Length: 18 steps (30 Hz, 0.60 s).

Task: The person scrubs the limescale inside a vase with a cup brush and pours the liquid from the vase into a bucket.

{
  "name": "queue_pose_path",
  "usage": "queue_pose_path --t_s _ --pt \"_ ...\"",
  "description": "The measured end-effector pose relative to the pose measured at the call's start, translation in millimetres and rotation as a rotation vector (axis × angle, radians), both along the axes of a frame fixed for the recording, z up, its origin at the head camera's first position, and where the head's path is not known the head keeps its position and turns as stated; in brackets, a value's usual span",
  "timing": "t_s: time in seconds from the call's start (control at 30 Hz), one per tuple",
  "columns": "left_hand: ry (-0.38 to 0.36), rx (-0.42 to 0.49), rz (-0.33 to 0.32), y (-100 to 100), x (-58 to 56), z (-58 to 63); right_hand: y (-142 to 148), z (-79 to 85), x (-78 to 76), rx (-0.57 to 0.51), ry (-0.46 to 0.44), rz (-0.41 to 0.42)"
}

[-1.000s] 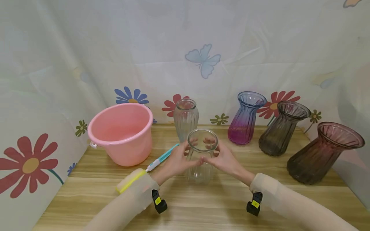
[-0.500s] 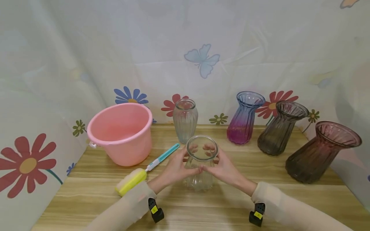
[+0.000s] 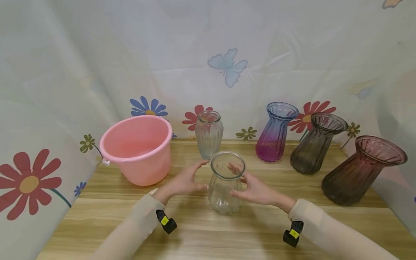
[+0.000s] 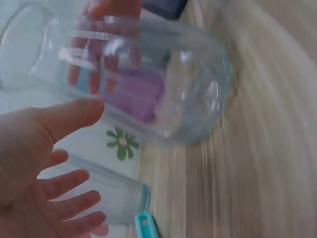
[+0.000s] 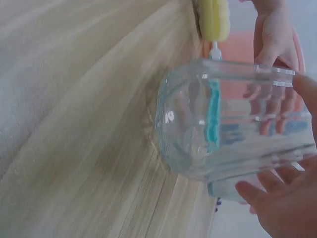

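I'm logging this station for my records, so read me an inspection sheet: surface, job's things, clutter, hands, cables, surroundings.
Surface: wood-grain tabletop.
Job's things: clear vase, upright between the hands.
Clutter: pink bucket to the left; sponge brush, mostly hidden by the left sleeve in the head view; second clear vase behind; blue-purple vase, gray vase and dark red vase to the right.
Left hand: fingers spread beside the clear vase; contact unclear.
Right hand: at its right side; contact unclear.
Cables: nothing seen.
Surroundings: backdrop printed with flowers and butterfly.

The left arm (image 3: 143, 215) hides most of the brush (image 5: 214, 20) in the head view; the right wrist view crops the nearest vase (image 5: 235, 148).
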<state>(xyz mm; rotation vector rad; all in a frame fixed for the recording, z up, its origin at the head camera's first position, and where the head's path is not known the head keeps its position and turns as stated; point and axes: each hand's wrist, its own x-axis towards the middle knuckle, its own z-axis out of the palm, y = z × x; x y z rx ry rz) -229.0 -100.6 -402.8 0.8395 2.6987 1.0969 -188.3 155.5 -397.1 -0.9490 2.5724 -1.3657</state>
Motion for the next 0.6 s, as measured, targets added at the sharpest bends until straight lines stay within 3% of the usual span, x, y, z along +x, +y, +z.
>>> queue_pose_path --t_s 0.13,0.3,0.43,0.6 --pt "-0.002 -0.079 0.088 -8 -23.9 -1.7 4 -3.4 -7.3 0.028 -0.054 0.067" --pt "-0.003 -0.256 0.185 -5 -49.0 -7.9 10 -6.3 -13.3 0.063 -0.091 0.116" --pt "-0.074 -0.362 0.253 0 -60.5 -12.4 12 -7.4 -14.5 0.069 -0.117 0.127" --pt "-0.057 -0.43 0.308 8 -72.4 -21.6 11 -9.2 -15.1 0.049 -0.135 0.121"
